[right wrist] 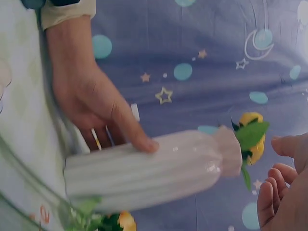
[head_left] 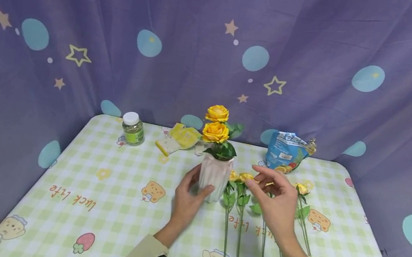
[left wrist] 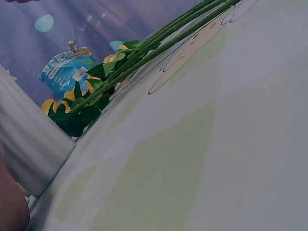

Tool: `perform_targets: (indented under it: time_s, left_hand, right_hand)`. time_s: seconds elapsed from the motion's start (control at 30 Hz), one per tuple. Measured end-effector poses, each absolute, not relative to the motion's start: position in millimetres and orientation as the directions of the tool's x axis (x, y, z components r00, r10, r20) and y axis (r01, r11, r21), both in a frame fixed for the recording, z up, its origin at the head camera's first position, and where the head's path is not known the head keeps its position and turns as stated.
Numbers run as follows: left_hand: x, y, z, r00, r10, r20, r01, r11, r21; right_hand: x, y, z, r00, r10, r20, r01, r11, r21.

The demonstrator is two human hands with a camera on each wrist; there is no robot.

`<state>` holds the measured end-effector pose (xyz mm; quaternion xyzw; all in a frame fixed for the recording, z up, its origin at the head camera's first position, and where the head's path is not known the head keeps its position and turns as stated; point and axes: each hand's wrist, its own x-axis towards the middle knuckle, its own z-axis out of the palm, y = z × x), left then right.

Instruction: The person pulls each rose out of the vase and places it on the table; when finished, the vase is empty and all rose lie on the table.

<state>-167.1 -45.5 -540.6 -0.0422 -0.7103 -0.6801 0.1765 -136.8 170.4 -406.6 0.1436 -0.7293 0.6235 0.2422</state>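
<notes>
A white, pink-rimmed ribbed vase (head_left: 218, 178) stands on the table with two yellow roses (head_left: 215, 132) and green leaves rising from its mouth. My left hand (head_left: 186, 200) grips its side low down, thumb across the front; the right wrist view shows this hand (right wrist: 91, 91) around the vase (right wrist: 154, 173) too. To the right of the vase my right hand (head_left: 279, 204) hovers with bent, relaxed fingers and nothing between thumb and fingertips. Beneath and beside it lie several long-stemmed yellow roses (head_left: 246, 178), partly hidden by that hand. In the left wrist view their stems (left wrist: 159, 50) run past the vase.
A white-capped jar (head_left: 133, 131) is at the back left, near a yellow-and-white cloth item (head_left: 179, 138) behind the vase. A blue bag (head_left: 285, 153) closed with a clip stands at the back right. A checked cloth (head_left: 112, 222) covers the table; a purple curtain (head_left: 202, 5) hangs behind.
</notes>
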Motion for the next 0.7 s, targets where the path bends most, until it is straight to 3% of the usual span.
perform_targets:
  time_s: [0.57,0.7]
  left_hand:
    - [-166,-44,-541,-0.932,-0.183,0.311,0.302,0.076,0.950]
    - [-167,-44,-542,-0.926,-0.186,0.327,0.320,0.068,0.945]
  right_hand:
    - [-160,124,-401,-0.865,0.074,0.496,-0.493,0.055,-0.868]
    - [-168,119,-397,-0.874,0.061,0.481,-0.476,0.089,-0.875]
